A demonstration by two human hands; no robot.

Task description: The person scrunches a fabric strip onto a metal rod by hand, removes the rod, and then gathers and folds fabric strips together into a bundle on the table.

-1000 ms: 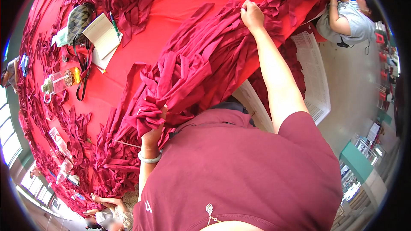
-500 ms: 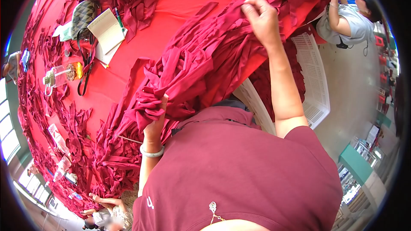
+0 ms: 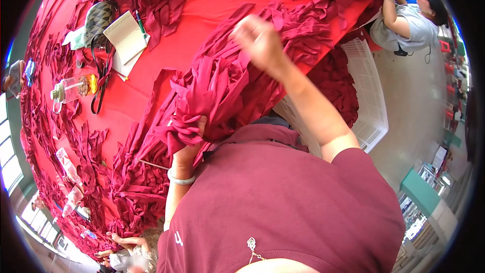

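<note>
My left hand is closed around a folded bunch of dark red fabric strips, near the table's front edge. A pale bangle circles that wrist. Beside it a thin metallic rod sticks out over the strips; its other end is hidden. My right hand hovers over a long heap of the same fabric strips. Motion blurs its fingers, so their grip and any contact with the cloth cannot be made out.
A red-covered table carries more strip piles, a patterned pouch, an open notebook, a green pen and a clear bottle. Right of me stands a white perforated basket holding red strips. A co-worker is at the far right.
My right hand has moved left and down from the heap's far end, and the strips there have shifted. My left hand has moved slightly right, still gripping its bunch.
</note>
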